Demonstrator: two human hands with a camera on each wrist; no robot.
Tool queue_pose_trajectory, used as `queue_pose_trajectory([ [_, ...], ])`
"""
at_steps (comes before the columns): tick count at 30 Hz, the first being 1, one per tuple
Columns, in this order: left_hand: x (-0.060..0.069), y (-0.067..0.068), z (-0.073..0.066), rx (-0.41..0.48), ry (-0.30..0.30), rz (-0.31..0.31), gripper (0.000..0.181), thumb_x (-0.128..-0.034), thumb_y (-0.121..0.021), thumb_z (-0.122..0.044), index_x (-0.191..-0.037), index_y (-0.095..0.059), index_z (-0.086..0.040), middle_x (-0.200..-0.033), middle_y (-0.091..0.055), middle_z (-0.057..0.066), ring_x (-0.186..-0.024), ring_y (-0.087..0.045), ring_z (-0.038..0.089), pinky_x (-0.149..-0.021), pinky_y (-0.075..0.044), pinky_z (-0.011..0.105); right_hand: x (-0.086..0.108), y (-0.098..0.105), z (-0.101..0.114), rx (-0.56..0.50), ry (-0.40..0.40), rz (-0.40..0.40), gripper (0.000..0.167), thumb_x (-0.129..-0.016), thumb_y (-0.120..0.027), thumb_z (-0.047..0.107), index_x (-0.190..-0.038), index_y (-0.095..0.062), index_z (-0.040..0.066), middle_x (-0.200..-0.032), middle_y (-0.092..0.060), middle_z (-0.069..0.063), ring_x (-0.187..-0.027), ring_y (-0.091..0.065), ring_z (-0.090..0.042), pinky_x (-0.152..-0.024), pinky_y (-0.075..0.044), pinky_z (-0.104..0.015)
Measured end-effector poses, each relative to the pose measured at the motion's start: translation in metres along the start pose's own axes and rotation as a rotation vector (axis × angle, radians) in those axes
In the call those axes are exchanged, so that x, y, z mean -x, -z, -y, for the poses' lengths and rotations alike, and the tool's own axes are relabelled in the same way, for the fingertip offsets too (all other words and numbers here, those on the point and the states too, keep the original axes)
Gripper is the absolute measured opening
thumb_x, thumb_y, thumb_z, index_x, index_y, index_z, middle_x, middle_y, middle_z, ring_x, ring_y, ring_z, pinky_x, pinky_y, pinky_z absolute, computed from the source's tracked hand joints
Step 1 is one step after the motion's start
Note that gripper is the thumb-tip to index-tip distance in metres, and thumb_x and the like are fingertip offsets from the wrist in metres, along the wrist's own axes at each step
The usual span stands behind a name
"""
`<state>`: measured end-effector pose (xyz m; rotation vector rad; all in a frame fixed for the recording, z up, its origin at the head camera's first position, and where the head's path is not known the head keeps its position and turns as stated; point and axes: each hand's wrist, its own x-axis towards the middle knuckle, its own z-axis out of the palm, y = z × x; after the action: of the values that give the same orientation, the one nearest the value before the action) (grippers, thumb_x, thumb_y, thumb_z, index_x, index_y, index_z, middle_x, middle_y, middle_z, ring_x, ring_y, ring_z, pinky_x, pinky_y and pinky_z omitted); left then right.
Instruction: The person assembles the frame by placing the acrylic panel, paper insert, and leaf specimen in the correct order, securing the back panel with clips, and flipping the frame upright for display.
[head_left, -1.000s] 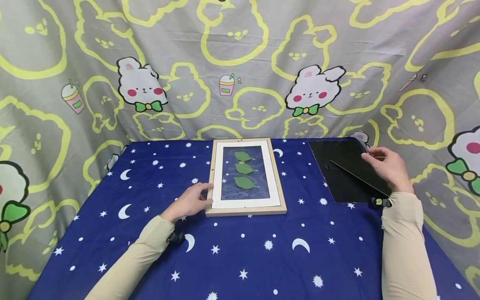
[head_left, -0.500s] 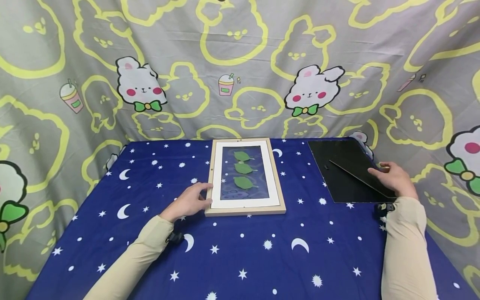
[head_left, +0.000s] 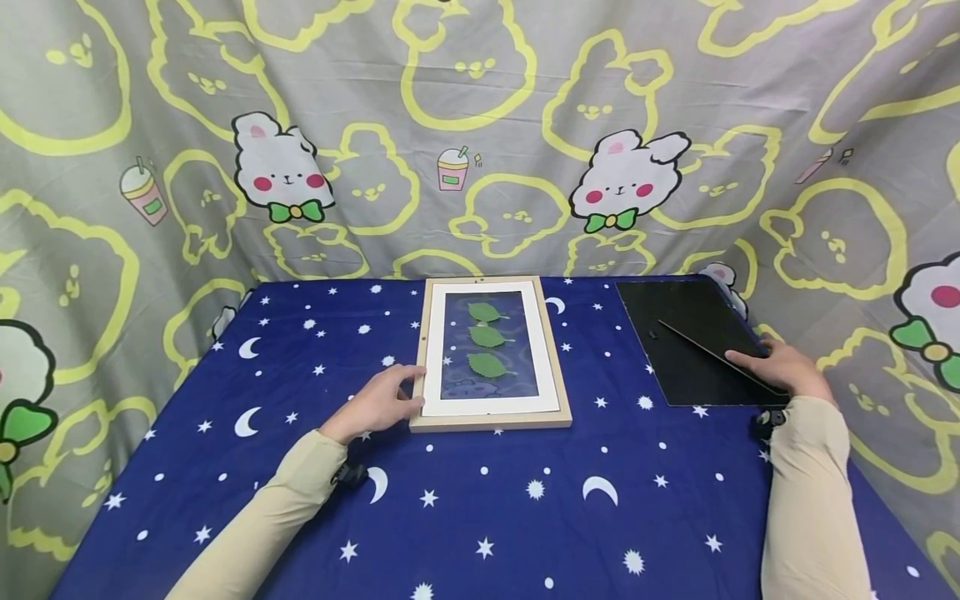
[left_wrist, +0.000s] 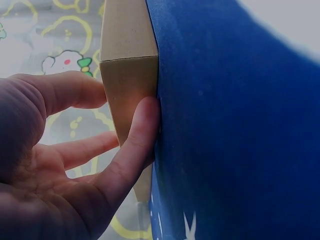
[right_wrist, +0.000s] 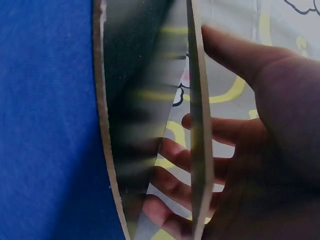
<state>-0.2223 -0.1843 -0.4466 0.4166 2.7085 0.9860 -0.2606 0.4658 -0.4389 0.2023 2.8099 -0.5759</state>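
A picture frame (head_left: 566, 392) of pale wood lies in the middle, its white mat (head_left: 532, 333) surrounding a clear window with three green leaves (head_left: 487, 337) in a column. At its left edge is my left hand (head_left: 375, 404); in the left wrist view the thumb rests on the side face and fingertips touch the rim. A black backing board (head_left: 660, 292) lies at the right, a thin flap (right_wrist: 200, 125) standing up from it. My right hand (head_left: 787, 367) straddles this flap, thumb on one side and fingers beyond it; how firmly they touch is unclear.
A dark blue cloth (head_left: 480, 508) with moons and stars covers the table. Behind and at both sides hangs a grey curtain (head_left: 352, 50) with yellow outlines. A small dark piece (head_left: 652, 335) shows on the black board, left of the flap.
My right hand has come down from the board's upper right edge to the flap, its thumb now along the flap's edge. The left hand and frame stay put.
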Motion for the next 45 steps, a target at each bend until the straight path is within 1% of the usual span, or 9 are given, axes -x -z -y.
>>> queue_pose_trajectory([
  [5, 0.0, 0.0, 0.001, 0.003, -0.006, 0.0, 0.055, -0.0958, -0.068, -0.016, -0.147, -0.052, -0.003, -0.129, -0.06, 0.019, -0.085, -0.067, 0.018, -0.066, -0.054, 0.033, 0.0, -0.002, 0.003, 0.009, -0.013, -0.004, 0.11, -0.098, -0.044, 0.069, -0.15, -0.012, -0.022, -0.147, -0.02, -0.051, -0.129, -0.026, -0.07, -0.104, -0.031, -0.074],
  [12, 0.0, 0.0, 0.001, 0.011, -0.007, 0.001, 0.055, -0.096, -0.068, -0.016, -0.147, -0.052, -0.002, -0.128, -0.06, 0.02, -0.081, -0.067, 0.016, -0.064, -0.054, 0.032, 0.001, -0.006, 0.007, -0.043, -0.041, -0.049, 0.112, -0.095, -0.054, 0.067, -0.15, -0.012, -0.022, -0.146, -0.021, -0.051, -0.129, -0.026, -0.069, -0.104, -0.031, -0.073],
  [15, 0.0, -0.001, 0.0, 0.013, 0.0, 0.003, 0.055, -0.0962, -0.069, -0.015, -0.147, -0.052, -0.002, -0.128, -0.059, 0.02, -0.079, -0.066, 0.015, -0.064, -0.053, 0.032, 0.002, -0.007, 0.008, -0.044, -0.052, -0.076, 0.109, -0.095, -0.057, 0.064, -0.148, -0.016, -0.022, -0.143, -0.023, -0.051, -0.129, -0.026, -0.07, -0.106, -0.026, -0.075],
  [19, 0.0, -0.002, 0.0, 0.011, 0.006, 0.006, 0.055, -0.0964, -0.068, -0.015, -0.147, -0.052, -0.003, -0.129, -0.059, 0.02, -0.078, -0.067, 0.014, -0.064, -0.054, 0.031, 0.001, -0.009, 0.009, -0.055, -0.059, -0.111, 0.106, -0.095, -0.061, 0.06, -0.145, -0.018, -0.024, -0.141, -0.024, -0.052, -0.128, -0.023, -0.072, -0.107, -0.014, -0.079],
  [22, 0.0, -0.002, -0.002, 0.013, 0.013, 0.008, 0.055, -0.0966, -0.069, -0.015, -0.147, -0.052, -0.003, -0.13, -0.058, 0.02, -0.077, -0.067, 0.014, -0.064, -0.054, 0.031, 0.0, -0.01, 0.01, -0.076, -0.07, -0.128, 0.108, -0.093, -0.064, 0.058, -0.145, -0.018, -0.025, -0.141, -0.024, -0.052, -0.128, -0.019, -0.074, -0.108, -0.01, -0.08],
  [28, 0.001, 0.0, -0.003, 0.019, 0.019, 0.011, 0.055, -0.097, -0.068, -0.016, -0.148, -0.051, -0.003, -0.128, -0.058, 0.02, -0.077, -0.067, 0.014, -0.063, -0.053, 0.032, 0.001, -0.01, 0.011, -0.139, -0.118, -0.138, 0.114, -0.091, -0.068, 0.059, -0.15, -0.014, -0.022, -0.146, -0.021, -0.051, -0.131, -0.024, -0.069, -0.109, -0.027, -0.073],
  [31, 0.001, 0.0, -0.003, 0.013, 0.021, 0.01, 0.055, -0.0969, -0.068, -0.016, -0.148, -0.051, -0.004, -0.127, -0.059, 0.019, -0.078, -0.067, 0.014, -0.063, -0.053, 0.032, 0.003, -0.009, 0.01, -0.173, -0.105, -0.155, 0.112, -0.091, -0.069, 0.056, -0.15, -0.015, -0.022, -0.147, -0.021, -0.051, -0.132, -0.027, -0.067, -0.107, -0.033, -0.07],
  [35, 0.001, 0.0, -0.002, -0.002, 0.016, 0.002, 0.055, -0.0963, -0.069, -0.016, -0.147, -0.052, -0.003, -0.126, -0.06, 0.018, -0.082, -0.066, 0.016, -0.063, -0.053, 0.031, 0.006, -0.007, 0.007, -0.213, -0.079, -0.178, 0.106, -0.092, -0.07, 0.051, -0.149, -0.02, -0.023, -0.148, -0.023, -0.05, -0.132, -0.031, -0.064, -0.107, -0.034, -0.069],
  [45, 0.0, -0.001, -0.007, -0.028, -0.004, -0.01, 0.054, -0.0945, -0.069, -0.015, -0.145, -0.055, -0.002, -0.124, -0.062, 0.017, -0.086, -0.067, 0.018, -0.065, -0.053, 0.031, 0.009, -0.001, 0.0, -0.261, -0.053, -0.143, 0.099, -0.096, -0.064, 0.052, -0.149, -0.023, -0.02, -0.148, -0.022, -0.049, -0.136, -0.027, -0.063, -0.108, -0.032, -0.069],
])
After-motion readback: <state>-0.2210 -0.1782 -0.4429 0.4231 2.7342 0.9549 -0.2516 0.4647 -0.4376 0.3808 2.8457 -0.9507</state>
